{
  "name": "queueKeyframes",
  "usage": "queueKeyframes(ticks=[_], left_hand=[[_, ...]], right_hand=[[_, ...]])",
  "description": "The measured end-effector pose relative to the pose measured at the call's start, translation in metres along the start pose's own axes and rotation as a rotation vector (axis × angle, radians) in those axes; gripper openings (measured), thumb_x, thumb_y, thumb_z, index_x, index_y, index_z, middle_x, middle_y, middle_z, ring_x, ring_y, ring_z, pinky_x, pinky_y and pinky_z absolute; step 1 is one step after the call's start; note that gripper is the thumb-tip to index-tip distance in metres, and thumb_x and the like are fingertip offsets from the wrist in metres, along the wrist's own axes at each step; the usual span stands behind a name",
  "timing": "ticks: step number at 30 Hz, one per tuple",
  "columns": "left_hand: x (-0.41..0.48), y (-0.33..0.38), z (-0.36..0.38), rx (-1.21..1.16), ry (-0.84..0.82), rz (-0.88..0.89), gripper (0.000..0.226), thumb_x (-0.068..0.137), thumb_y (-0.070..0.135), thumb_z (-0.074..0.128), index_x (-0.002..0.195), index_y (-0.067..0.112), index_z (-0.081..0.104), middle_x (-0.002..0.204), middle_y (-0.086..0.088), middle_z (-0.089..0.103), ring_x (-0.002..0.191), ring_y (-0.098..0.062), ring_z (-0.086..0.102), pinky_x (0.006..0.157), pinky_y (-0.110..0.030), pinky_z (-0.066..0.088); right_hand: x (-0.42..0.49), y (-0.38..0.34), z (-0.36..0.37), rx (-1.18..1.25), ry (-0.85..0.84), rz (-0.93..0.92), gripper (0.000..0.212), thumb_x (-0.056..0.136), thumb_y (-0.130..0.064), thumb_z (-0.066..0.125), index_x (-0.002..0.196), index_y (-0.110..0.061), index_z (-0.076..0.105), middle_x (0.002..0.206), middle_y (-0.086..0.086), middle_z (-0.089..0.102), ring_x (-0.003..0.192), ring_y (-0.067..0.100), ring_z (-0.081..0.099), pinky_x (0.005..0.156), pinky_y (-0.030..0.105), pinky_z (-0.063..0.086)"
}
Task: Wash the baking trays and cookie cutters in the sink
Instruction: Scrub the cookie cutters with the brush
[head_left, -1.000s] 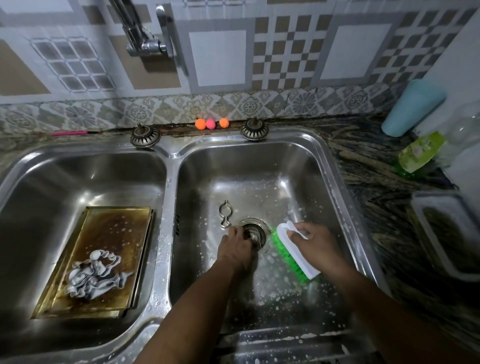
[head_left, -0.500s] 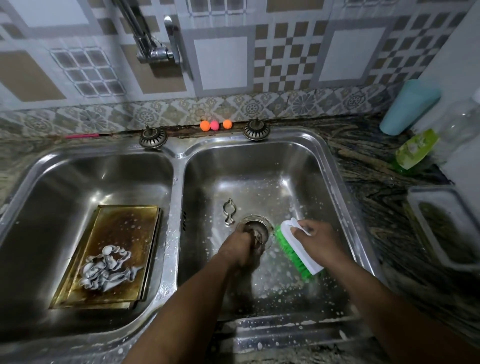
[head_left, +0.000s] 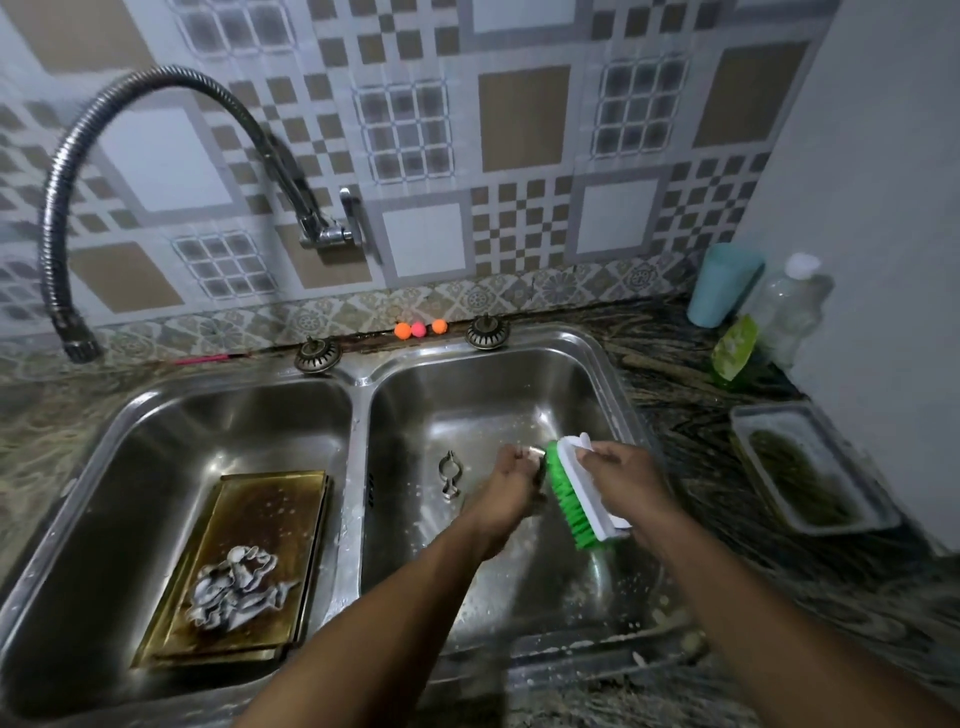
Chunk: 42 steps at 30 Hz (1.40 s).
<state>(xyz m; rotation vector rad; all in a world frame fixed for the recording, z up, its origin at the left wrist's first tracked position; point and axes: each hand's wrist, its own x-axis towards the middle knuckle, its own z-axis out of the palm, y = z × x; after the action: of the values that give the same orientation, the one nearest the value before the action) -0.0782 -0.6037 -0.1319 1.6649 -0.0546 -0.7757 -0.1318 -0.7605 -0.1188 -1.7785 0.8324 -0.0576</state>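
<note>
Over the right basin of the steel sink (head_left: 357, 467), my left hand (head_left: 506, 480) grips a small shiny metal piece (head_left: 532, 453), mostly hidden by the fingers. My right hand (head_left: 621, 473) holds a white brush with green bristles (head_left: 571, 501), and the bristles sit right beside that piece. One metal cookie cutter (head_left: 449, 475) lies on the basin floor, left of my hands. In the left basin a browned baking tray (head_left: 260, 514) lies flat with a soapy heap of cutters (head_left: 236, 584) on it.
A flexible tap hose (head_left: 57, 208) arches over the left basin. On the stone counter at right stand a grey tray (head_left: 748, 418), a blue cup (head_left: 724, 286) and a soap bottle (head_left: 789, 312). Two sink plugs (head_left: 485, 332) and small orange balls (head_left: 418, 329) sit behind the basins.
Both hands have risen from the drain; my left hand now grips a small metal piece against the brush. The view has tilted up, showing the tap hose.
</note>
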Motion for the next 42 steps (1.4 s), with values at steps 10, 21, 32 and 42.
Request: queueKeyframes(ticks=[10,21,32,42], left_hand=[[-0.006,0.038,0.029,-0.079,-0.149,0.057,0.062,0.09,0.016,0.076,0.137,0.03,0.037,0.124,-0.02,0.06,0.094,-0.027,0.07,0.08,-0.042,0.063],[0.014,0.059,0.101,-0.046,-0.229,0.143,0.031,0.082,0.004,0.081,0.11,0.009,0.068,0.09,-0.004,0.071,0.073,-0.009,0.07,0.066,-0.024,0.055],[0.034,0.057,0.147,0.16,-0.242,0.147,0.059,0.073,0.017,0.091,0.125,0.012,0.065,0.118,-0.013,0.071,0.077,-0.017,0.069,0.058,-0.028,0.055],[0.038,0.048,0.139,0.217,-0.241,0.169,0.036,0.078,0.021,0.087,0.109,0.027,0.069,0.108,-0.003,0.075,0.086,-0.016,0.071,0.062,-0.025,0.055]], right_hand=[[-0.004,-0.022,-0.054,0.053,0.07,-0.051,0.024,0.092,-0.03,0.067,0.111,-0.016,0.072,0.098,0.003,0.07,0.08,0.016,0.06,0.069,0.028,0.047],[0.009,-0.03,-0.176,-0.259,0.303,-0.129,0.028,0.093,-0.035,0.065,0.103,-0.011,0.074,0.1,0.009,0.071,0.088,0.028,0.063,0.081,0.036,0.05],[0.039,0.012,-0.212,-0.341,0.3,0.008,0.014,0.092,-0.033,0.061,0.085,-0.021,0.064,0.098,0.007,0.066,0.095,0.031,0.062,0.076,0.029,0.042],[0.057,0.028,-0.201,-0.461,0.231,-0.001,0.046,0.096,-0.035,0.056,0.138,-0.015,0.058,0.144,0.01,0.053,0.129,0.034,0.051,0.106,0.039,0.042]])
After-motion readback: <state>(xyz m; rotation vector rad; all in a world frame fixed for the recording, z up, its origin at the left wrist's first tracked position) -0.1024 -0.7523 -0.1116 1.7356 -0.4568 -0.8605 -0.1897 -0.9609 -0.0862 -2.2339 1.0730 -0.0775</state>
